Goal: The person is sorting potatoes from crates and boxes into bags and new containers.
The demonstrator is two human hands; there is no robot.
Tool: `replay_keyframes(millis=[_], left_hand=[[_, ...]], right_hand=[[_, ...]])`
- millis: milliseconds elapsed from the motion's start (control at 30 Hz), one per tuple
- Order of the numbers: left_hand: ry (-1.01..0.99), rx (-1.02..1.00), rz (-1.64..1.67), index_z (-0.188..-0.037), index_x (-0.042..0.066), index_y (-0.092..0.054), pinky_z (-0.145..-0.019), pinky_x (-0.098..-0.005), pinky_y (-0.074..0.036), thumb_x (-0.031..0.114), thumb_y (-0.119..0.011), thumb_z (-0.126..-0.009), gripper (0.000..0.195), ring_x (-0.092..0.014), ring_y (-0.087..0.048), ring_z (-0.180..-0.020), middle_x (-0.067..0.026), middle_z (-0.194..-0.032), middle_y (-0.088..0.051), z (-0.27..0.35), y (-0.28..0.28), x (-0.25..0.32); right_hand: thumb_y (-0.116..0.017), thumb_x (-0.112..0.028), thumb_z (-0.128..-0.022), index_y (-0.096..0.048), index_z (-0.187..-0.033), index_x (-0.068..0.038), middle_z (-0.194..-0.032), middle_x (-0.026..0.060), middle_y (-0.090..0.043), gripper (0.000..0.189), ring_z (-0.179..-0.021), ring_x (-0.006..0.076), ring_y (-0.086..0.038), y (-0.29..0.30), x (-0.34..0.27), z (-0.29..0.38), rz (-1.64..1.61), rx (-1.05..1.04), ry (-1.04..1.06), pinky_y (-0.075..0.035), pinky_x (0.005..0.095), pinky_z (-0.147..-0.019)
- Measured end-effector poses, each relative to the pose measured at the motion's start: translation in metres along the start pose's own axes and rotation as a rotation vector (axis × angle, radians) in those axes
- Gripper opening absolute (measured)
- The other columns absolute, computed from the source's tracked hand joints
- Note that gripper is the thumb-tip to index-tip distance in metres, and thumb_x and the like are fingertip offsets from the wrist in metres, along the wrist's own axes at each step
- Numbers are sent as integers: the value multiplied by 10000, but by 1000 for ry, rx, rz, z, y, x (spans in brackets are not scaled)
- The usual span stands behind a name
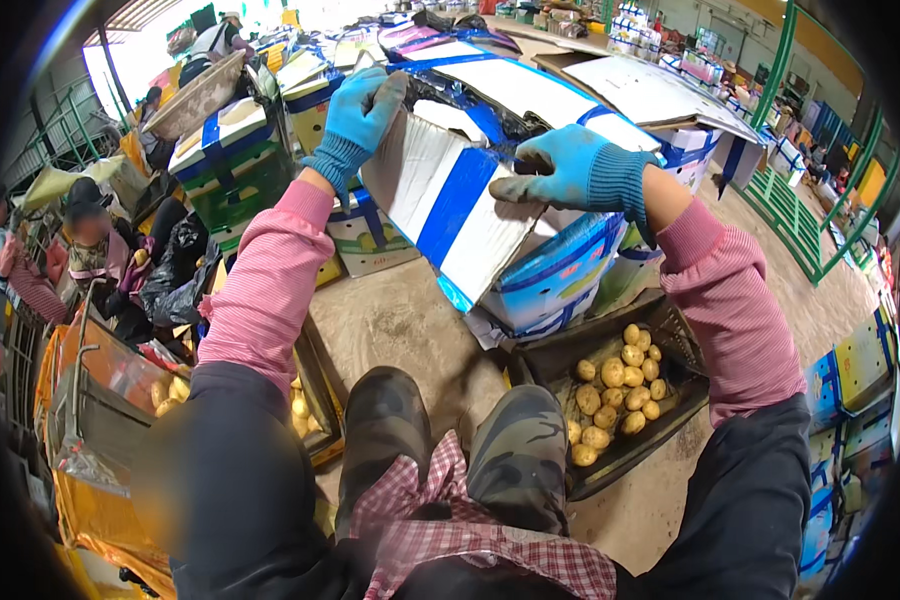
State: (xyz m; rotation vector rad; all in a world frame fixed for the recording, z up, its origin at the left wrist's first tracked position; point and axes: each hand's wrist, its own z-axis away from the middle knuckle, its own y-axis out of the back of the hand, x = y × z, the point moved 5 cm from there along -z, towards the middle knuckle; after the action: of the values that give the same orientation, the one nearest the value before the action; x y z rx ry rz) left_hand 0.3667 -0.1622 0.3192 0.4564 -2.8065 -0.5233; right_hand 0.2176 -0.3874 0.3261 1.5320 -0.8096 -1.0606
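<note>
My left hand (364,112), in a blue knitted glove with a grey palm, grips the upper left edge of a raised cardboard flap with white and blue stripes (450,202). My right hand (570,169), gloved the same way, has its thumb and fingers at the flap's right edge; whether they pinch it is unclear. The flap belongs to a blue and white cardboard box (562,277) standing before me, with black plastic film (450,94) at its far side. Just below the box, a black plastic crate (637,465) holds several potatoes (613,373).
Another crate (322,390) with potatoes lies by my left leg. Stacked cartons (225,169) stand at the left, more cartons (862,360) at the right. A green metal frame (787,217) rises at the upper right. Seated people (94,240) are at the far left.
</note>
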Motion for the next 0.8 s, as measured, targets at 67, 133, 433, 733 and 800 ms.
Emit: replay_keyframes(millis=[67, 133, 433, 733, 800], left_hand=[[-102, 123, 30, -814, -35, -572, -684, -391, -441, 214, -606, -899, 265, -337, -528, -716, -175, -753, -542, 7, -1, 14], [-80, 126, -28, -892, -10, -611, -751, -393, -474, 231, -596, -903, 241, -368, -584, -809, -190, -864, -591, 11, -5, 19], [919, 199, 564, -1503, 165, -202, -659, -295, -567, 510, -589, -930, 773, -203, -641, -907, -111, -1191, -552, 164, -77, 53], [1224, -81, 753, -1383, 64, -208, -677, -435, -580, 624, -550, -897, 817, -251, -625, -846, -144, -1131, -522, 140, -86, 96], [1117, -172, 743, -1466, 54, -112, -882, -411, -476, 611, -565, -899, 915, -300, -529, -1084, -211, -1280, -463, 154, -84, 68]], right_hand=[[-634, -581, -841, -718, -869, -38, -765, 108, -696, 551, -715, 211, -673, -16, 2, -1, -240, -29, -33, -520, 342, -701], [-679, -510, -830, -717, -878, -33, -741, 84, -692, 482, -669, 163, -658, -36, 14, -11, -416, 12, 15, -517, 317, -648], [-699, -245, -857, -692, -908, -49, -690, -1, -621, 203, -579, 122, -596, -54, 45, -14, -690, 155, -148, -491, 256, -526], [-717, -331, -818, -642, -965, -91, -715, -25, -574, 291, -584, 125, -558, -79, 111, -48, -912, -147, -173, -450, 286, -541], [-756, -373, -802, -662, -1011, -31, -801, 12, -638, 411, -661, 131, -598, -75, 82, -50, -680, 67, -127, -490, 295, -613]])
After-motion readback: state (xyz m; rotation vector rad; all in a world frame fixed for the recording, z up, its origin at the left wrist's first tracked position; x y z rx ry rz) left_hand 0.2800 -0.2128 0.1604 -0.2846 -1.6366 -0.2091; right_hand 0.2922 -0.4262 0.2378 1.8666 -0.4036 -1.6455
